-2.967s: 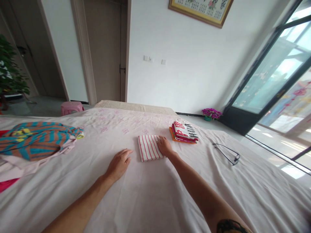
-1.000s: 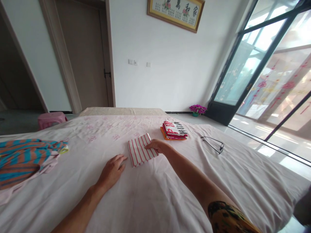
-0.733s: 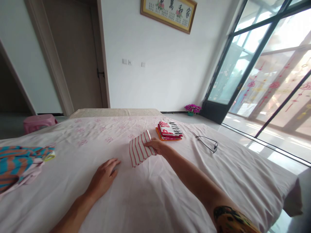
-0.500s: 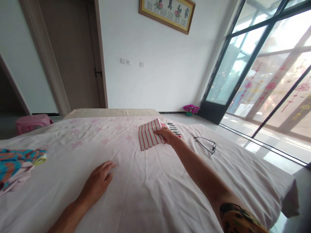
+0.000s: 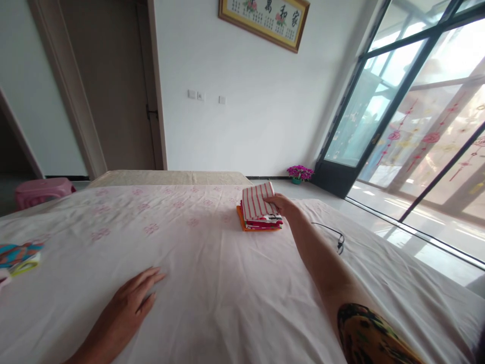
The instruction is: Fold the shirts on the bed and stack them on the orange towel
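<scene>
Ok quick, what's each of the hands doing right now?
Left hand: open, holding nothing.
Right hand: closed on the edge of the striped cloth, over the folded pile.

One left hand (image 5: 128, 303), one right hand (image 5: 285, 203), one striped cloth (image 5: 255, 202), one stack (image 5: 261, 226), one pair of glasses (image 5: 340, 246), one stool (image 5: 43, 187), one flowerpot (image 5: 299, 174), one picture (image 5: 265, 24), three wall plates (image 5: 192, 94), one sheet (image 5: 212, 283).
</scene>
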### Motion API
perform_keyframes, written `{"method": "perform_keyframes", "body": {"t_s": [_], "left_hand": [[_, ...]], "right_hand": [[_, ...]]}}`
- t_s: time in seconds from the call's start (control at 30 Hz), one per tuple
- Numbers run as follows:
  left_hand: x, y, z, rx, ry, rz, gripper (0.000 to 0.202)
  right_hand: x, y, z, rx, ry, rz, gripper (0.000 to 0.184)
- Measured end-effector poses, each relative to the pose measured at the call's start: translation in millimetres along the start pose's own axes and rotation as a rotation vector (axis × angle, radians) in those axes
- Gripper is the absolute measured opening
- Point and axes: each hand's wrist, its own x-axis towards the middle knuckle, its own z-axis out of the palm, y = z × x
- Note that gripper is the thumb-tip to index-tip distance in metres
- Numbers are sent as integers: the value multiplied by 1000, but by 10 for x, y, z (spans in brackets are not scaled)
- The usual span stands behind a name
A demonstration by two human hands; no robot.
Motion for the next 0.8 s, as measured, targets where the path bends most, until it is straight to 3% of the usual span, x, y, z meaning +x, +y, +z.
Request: {"method": "perform_keyframes", "body": {"t_s": [0.13, 0.37, 0.8], "left_hand": [[-12, -27, 19, 21, 15, 8, 39], [-34, -114, 53, 39, 10, 37, 39], [-37, -106, 51, 46, 13, 48, 40]], "right_hand": [[140, 157, -122, -24, 21, 116, 24], [286, 149, -285, -8, 14, 116, 27], [341, 199, -283, -203, 77, 115, 16]]}}
